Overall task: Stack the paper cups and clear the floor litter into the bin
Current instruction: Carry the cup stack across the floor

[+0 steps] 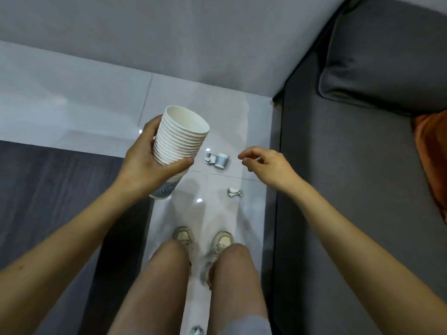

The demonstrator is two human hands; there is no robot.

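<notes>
Fingers of left hand point(145, 151) grasp cup stack point(180, 139); right hand point(268, 163) loose, empty

Sofa point(350, 189) right of floor litter point(217, 160)

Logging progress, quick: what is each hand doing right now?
Left hand: closed around the cup stack.
Right hand: open, empty, fingers loosely curled above the floor.
</notes>
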